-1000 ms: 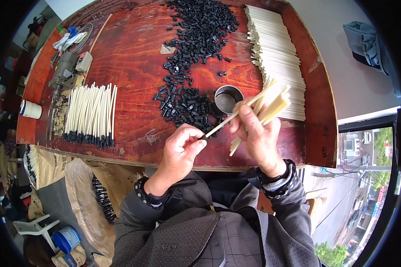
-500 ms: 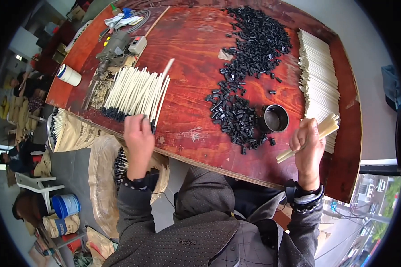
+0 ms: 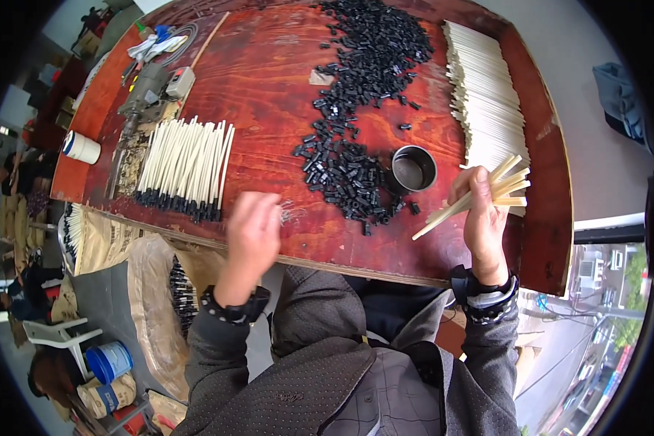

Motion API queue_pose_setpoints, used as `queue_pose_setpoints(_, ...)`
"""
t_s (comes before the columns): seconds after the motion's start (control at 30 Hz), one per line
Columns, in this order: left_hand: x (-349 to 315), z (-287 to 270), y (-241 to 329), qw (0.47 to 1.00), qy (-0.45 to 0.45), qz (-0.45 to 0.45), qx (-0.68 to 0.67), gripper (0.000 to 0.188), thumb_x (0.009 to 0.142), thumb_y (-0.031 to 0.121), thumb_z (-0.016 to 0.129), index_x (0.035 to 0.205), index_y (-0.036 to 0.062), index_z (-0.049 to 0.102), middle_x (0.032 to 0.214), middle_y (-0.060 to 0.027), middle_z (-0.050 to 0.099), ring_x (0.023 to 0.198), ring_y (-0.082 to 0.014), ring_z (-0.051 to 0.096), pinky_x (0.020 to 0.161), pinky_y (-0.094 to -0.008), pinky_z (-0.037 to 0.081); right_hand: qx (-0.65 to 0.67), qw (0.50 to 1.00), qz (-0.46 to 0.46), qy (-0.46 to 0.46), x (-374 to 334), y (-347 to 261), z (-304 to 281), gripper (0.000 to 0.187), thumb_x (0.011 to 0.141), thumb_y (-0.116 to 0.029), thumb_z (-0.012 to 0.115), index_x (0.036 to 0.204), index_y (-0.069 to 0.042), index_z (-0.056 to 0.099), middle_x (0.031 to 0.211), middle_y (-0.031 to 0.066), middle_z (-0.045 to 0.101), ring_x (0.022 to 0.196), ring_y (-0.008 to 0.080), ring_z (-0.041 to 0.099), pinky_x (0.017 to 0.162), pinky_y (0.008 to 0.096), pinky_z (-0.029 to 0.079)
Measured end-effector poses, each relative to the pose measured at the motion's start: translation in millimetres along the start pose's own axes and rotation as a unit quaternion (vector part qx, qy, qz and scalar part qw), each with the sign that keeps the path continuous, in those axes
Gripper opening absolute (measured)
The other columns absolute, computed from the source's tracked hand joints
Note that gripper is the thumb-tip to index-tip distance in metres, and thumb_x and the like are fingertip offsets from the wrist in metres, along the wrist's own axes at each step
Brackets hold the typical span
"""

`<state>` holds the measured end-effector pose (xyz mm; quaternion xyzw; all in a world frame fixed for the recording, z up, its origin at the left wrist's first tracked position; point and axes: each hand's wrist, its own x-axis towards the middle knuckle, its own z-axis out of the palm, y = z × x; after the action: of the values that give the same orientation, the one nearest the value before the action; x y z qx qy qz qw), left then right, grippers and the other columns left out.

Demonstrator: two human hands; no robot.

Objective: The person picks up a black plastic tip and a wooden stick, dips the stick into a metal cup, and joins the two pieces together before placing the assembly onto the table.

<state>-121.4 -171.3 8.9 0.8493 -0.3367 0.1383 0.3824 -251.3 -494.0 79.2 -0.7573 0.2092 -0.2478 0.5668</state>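
Observation:
My right hand [image 3: 481, 211] is closed around a small bunch of pale thin sticks [image 3: 512, 187], which slant up to the right over the table's right front. My left hand [image 3: 254, 232] is over the front edge of the table; motion smears its curled fingers and no stick shows in them. To its left lies a row of pale sticks [image 3: 185, 156] with black end pieces [image 3: 178, 203] toward me. Nearer the middle, small black pieces [image 3: 349, 182] spread in a long heap beside a round dark tin [image 3: 413, 169].
A thick stack of bare pale sticks [image 3: 487, 94] lies along the table's right raised edge [image 3: 548, 138]. A grey motor-like machine [image 3: 149, 87] and a white cylindrical container [image 3: 81, 147] stand at the left. Below the table's edge, a paper sack [image 3: 149, 291] holds more black-ended sticks.
My left hand has left the black-ended sticks and moved right along the table's front edge. The bunch in my right hand has fanned out somewhat. The whole view has shifted.

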Motion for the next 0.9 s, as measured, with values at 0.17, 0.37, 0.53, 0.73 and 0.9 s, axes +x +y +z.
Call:
queue_pose_setpoints(0.17, -4.7, 55.8, 37.7, 0.983, -0.109, 0.083, -0.120, 0.020, 0.088, 0.000, 0.070, 0.108, -0.0023, 0.069, 0.095, -0.0157, 0.064, 0.082, -0.0338, 0.066, 0.070, -0.0393, 0.055, -0.005, 0.999, -0.029, -0.024, -7.5, 6.2, -12.1, 0.050, 0.107, -0.046, 0.050, 0.081, -0.004, 0.061, 0.073, 0.0045, 0.061, 0.069, 0.0113, 0.057, 0.058, 0.0273, 0.044)
queue_pose_setpoints(0.37, -9.8, 69.5, 68.3, 0.979, -0.164, 0.069, -0.100, 0.021, 0.086, 0.003, 0.072, 0.107, -0.0003, 0.070, 0.090, -0.0137, 0.063, 0.081, -0.0322, 0.065, 0.066, -0.0402, 0.055, -0.016, 0.995, -0.096, 0.002, -8.3, 13.1, -8.3, 0.045, 0.107, -0.041, 0.053, 0.083, -0.003, 0.062, 0.073, 0.0044, 0.061, 0.068, 0.0125, 0.058, 0.061, 0.0270, 0.045)
queue_pose_setpoints(0.53, -7.5, 79.6, 69.9, 0.977, -0.160, 0.124, -0.062, 0.019, 0.085, 0.005, 0.071, 0.104, 0.0001, 0.070, 0.087, -0.0112, 0.058, 0.080, -0.0304, 0.062, 0.063, -0.0409, 0.054, -0.109, 0.985, -0.132, 0.019, 3.6, 44.6, -8.8, 0.037, 0.106, -0.031, 0.058, 0.086, -0.002, 0.063, 0.076, 0.0048, 0.062, 0.069, 0.0163, 0.058, 0.063, 0.0313, 0.046)
queue_pose_setpoints(0.73, -10.6, 82.2, 71.6, 0.980, -0.150, 0.114, -0.055, 0.015, 0.085, 0.001, 0.066, 0.100, -0.0007, 0.067, 0.089, -0.0124, 0.057, 0.083, -0.0323, 0.062, 0.066, -0.0430, 0.054, -0.265, 0.939, -0.218, -0.029, 9.6, 42.7, -18.0, 0.029, 0.105, -0.023, 0.060, 0.090, 0.000, 0.065, 0.080, 0.0054, 0.063, 0.070, 0.0161, 0.059, 0.064, 0.0316, 0.047)
queue_pose_setpoints(0.9, -10.7, 78.2, 72.6, 0.981, -0.162, 0.056, -0.087, 0.016, 0.086, 0.000, 0.069, 0.100, -0.0010, 0.063, 0.092, -0.0151, 0.059, 0.085, -0.0362, 0.063, 0.072, -0.0449, 0.053, -0.290, 0.932, -0.218, 0.001, 11.4, 45.4, -25.1, 0.027, 0.105, -0.023, 0.059, 0.092, 0.000, 0.066, 0.080, 0.0072, 0.062, 0.068, 0.0178, 0.060, 0.063, 0.0303, 0.049)
